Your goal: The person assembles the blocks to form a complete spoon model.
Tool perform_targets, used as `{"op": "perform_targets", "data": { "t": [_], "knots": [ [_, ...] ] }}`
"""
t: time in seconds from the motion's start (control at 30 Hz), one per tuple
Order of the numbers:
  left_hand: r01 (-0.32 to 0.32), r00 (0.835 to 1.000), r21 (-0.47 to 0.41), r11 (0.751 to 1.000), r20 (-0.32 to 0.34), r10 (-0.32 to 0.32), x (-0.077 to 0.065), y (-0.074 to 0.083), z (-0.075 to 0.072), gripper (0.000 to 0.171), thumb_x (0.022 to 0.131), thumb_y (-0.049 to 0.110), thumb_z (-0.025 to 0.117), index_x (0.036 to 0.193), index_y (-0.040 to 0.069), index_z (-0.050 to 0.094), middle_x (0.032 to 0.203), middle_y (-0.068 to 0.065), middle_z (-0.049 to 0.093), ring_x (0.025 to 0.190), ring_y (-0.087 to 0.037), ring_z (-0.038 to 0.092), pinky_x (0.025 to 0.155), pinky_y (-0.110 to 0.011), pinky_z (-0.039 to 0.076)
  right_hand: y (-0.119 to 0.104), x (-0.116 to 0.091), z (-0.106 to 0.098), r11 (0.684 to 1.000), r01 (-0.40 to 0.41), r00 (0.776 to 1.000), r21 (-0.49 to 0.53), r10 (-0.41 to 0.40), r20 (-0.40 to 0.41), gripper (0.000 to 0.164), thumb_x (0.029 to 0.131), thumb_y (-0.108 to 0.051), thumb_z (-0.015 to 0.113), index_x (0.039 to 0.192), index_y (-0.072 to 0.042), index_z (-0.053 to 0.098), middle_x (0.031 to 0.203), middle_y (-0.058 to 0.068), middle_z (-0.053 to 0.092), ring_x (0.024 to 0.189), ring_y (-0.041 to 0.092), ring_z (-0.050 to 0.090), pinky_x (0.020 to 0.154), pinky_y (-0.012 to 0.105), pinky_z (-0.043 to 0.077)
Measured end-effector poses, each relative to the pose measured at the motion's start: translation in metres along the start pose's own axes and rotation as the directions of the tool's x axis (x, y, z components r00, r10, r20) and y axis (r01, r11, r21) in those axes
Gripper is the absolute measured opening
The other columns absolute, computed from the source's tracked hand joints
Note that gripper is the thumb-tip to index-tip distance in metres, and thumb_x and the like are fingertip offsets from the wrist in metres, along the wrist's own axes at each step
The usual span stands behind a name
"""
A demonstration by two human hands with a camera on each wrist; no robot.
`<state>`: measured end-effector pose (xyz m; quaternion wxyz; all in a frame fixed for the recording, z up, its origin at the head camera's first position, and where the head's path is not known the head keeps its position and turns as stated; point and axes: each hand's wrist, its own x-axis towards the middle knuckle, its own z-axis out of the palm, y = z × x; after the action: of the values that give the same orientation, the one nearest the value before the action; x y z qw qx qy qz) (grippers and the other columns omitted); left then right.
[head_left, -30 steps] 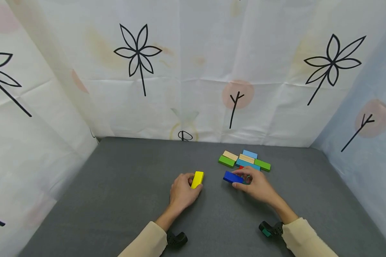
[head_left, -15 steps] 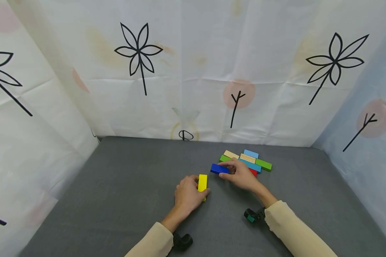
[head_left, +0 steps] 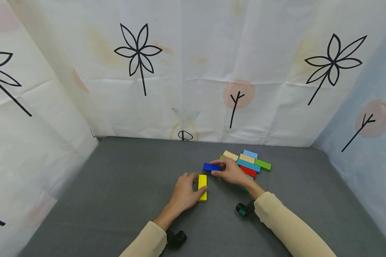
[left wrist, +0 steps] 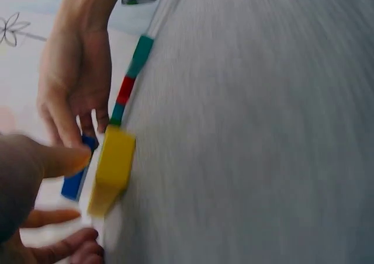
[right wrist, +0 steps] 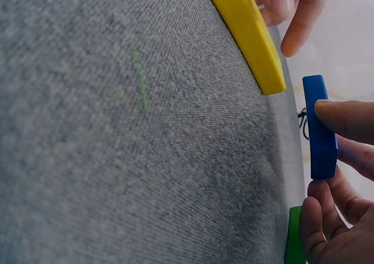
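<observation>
Right grip (head_left: 229, 172) pinches a blue block (head_left: 209, 167), with the thumb on one side and fingers on the other. It holds the blue block up off the gray tabletop (head_left: 132, 178), near the far end of a yellow block (head_left: 202, 181). In the right wrist view, a gap shows between these two blocks.

The left grip (head_left: 184, 191) is loose and holds nothing. Its thumb is by the yellow block, and its other fingers reach out on the left side. The yellow block lies on the tabletop, with its long side pointing away from the person.

More blocks lie close together to the right. Two are plain wood, one nearer the left (head_left: 230, 155) and one in the middle (head_left: 247, 158). A light blue block (head_left: 250, 154) is at the back, and a long blue-green block (head_left: 248, 165) is in front of the middle wood one. A green block (head_left: 263, 165) sits on the right, and a red block (head_left: 248, 172) is nearer the person. The right grip hides some of the pile.
</observation>
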<state>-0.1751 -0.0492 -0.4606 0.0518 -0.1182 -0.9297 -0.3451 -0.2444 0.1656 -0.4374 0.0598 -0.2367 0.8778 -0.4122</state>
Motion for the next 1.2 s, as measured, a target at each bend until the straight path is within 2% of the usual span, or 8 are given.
{"op": "perform_targets", "data": {
  "t": [0.17, 0.23, 0.33, 0.43, 0.53, 0.83, 1.1, 1.2],
  "knots": [
    [-0.144, 0.988, 0.01, 0.99, 0.054, 0.143, -0.001, -0.017, -0.007, 0.048, 0.09, 0.034, 0.079, 0.13, 0.009, 0.069, 0.12, -0.01, 0.062, 0.108, -0.028, 0.054, 0.092, -0.049, 0.046, -0.001, 0.007, 0.004, 0.999, -0.033, 0.999, 0.011, 0.033, 0.003, 0.035, 0.095, -0.013, 0.073, 0.128, -0.001, 0.069, 0.115, 0.012, 0.065, 0.093, 0.023, 0.054, 0.074, 0.033, 0.048],
    [-0.177, 0.981, 0.013, 0.984, 0.079, 0.175, -0.001, -0.02, -0.01, 0.049, 0.09, 0.035, 0.079, 0.132, 0.01, 0.069, 0.126, -0.011, 0.061, 0.117, -0.032, 0.053, 0.099, -0.056, 0.043, -0.003, 0.01, 0.005, 0.999, -0.043, 0.999, 0.015, 0.043, 0.005, 0.035, 0.095, -0.014, 0.073, 0.128, -0.002, 0.07, 0.115, 0.01, 0.064, 0.093, 0.023, 0.053, 0.075, 0.033, 0.047],
    [-0.192, 0.974, 0.015, 0.981, 0.124, 0.189, -0.001, -0.023, -0.013, 0.051, 0.091, 0.038, 0.077, 0.135, 0.013, 0.068, 0.135, -0.012, 0.058, 0.131, -0.037, 0.047, 0.109, -0.063, 0.034, -0.006, 0.014, 0.007, 0.999, -0.045, 0.999, 0.022, 0.045, 0.019, 0.034, 0.095, -0.014, 0.073, 0.127, -0.003, 0.07, 0.113, 0.01, 0.063, 0.094, 0.023, 0.052, 0.075, 0.034, 0.046],
    [-0.196, 0.97, 0.006, 0.981, 0.15, 0.193, -0.001, -0.025, -0.015, 0.053, 0.092, 0.039, 0.076, 0.137, 0.014, 0.066, 0.141, -0.014, 0.056, 0.138, -0.041, 0.041, 0.114, -0.065, 0.025, -0.005, 0.017, 0.009, 0.999, -0.035, 0.999, 0.019, 0.034, 0.033, 0.034, 0.095, -0.013, 0.073, 0.127, -0.002, 0.07, 0.111, 0.01, 0.062, 0.092, 0.023, 0.051, 0.074, 0.033, 0.045],
    [-0.193, 0.97, -0.007, 0.981, 0.15, 0.192, -0.001, -0.027, -0.014, 0.053, 0.092, 0.039, 0.076, 0.137, 0.015, 0.066, 0.142, -0.015, 0.055, 0.141, -0.042, 0.039, 0.116, -0.065, 0.021, -0.005, 0.02, 0.012, 0.999, -0.04, 0.998, 0.01, 0.039, 0.046, 0.033, 0.095, -0.013, 0.073, 0.127, -0.003, 0.071, 0.11, 0.009, 0.061, 0.092, 0.023, 0.051, 0.073, 0.033, 0.045],
    [-0.17, 0.978, -0.051, 0.984, 0.116, 0.175, -0.001, -0.03, -0.01, 0.054, 0.089, 0.04, 0.079, 0.134, 0.014, 0.069, 0.139, -0.016, 0.056, 0.138, -0.041, 0.042, 0.115, -0.067, 0.021, -0.002, 0.022, 0.016, 0.998, -0.058, 0.992, 0.028, 0.055, 0.11, 0.032, 0.097, -0.01, 0.07, 0.128, -0.001, 0.07, 0.107, 0.011, 0.061, 0.089, 0.022, 0.051, 0.071, 0.031, 0.046],
    [-0.135, 0.982, -0.096, 0.986, 0.117, 0.145, 0.001, -0.032, -0.008, 0.054, 0.087, 0.041, 0.081, 0.133, 0.015, 0.069, 0.139, -0.015, 0.055, 0.136, -0.041, 0.042, 0.112, -0.069, 0.022, 0.0, 0.023, 0.015, 0.989, -0.126, 0.98, 0.074, 0.113, 0.162, 0.032, 0.097, -0.012, 0.07, 0.128, -0.004, 0.07, 0.111, 0.009, 0.059, 0.089, 0.022, 0.053, 0.072, 0.031, 0.048],
    [-0.131, 0.983, -0.107, 0.986, 0.116, 0.144, 0.001, -0.033, -0.008, 0.054, 0.087, 0.041, 0.081, 0.133, 0.015, 0.069, 0.139, -0.015, 0.055, 0.136, -0.041, 0.041, 0.112, -0.069, 0.021, 0.001, 0.023, 0.015, 0.989, -0.119, 0.979, 0.085, 0.103, 0.175, 0.033, 0.097, -0.012, 0.07, 0.128, -0.003, 0.07, 0.111, 0.01, 0.06, 0.088, 0.022, 0.053, 0.072, 0.031, 0.049]
  ]
}}
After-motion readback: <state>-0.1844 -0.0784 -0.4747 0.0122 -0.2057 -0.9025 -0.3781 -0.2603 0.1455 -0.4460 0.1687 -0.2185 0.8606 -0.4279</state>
